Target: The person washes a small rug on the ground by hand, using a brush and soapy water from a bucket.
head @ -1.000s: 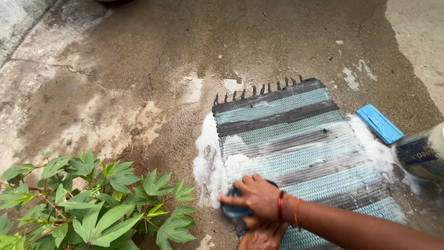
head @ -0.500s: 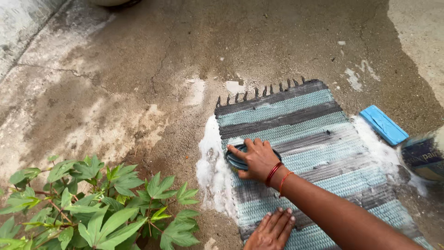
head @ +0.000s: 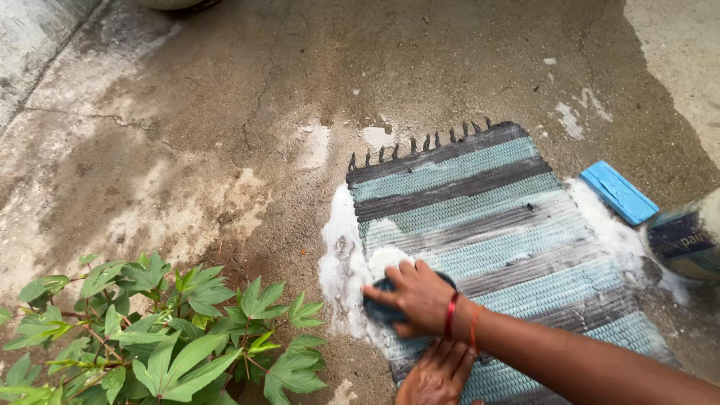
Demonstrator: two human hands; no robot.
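Note:
A wet woven mat (head: 480,202) with teal and dark grey stripes and a fringed far edge lies on the concrete floor. My right hand (head: 416,296) grips a dark blue scrubbing brush (head: 377,309) and presses it on the mat's near left edge, among white soap foam (head: 337,270). Just below it, my left hand (head: 435,375) rests flat on the mat's near part, partly cut off by the frame's bottom edge. Red bangles circle my right wrist.
A blue soap bar (head: 619,193) lies on the floor at the mat's right side. A dark-labelled container (head: 686,236) stands at the right edge. A leafy green plant (head: 165,337) fills the lower left. The concrete floor (head: 187,135) is wet and cracked.
My right hand pushed the brush away up the mat half a second ago, then pulled it back toward me to the near left edge. My left hand stayed low on the mat.

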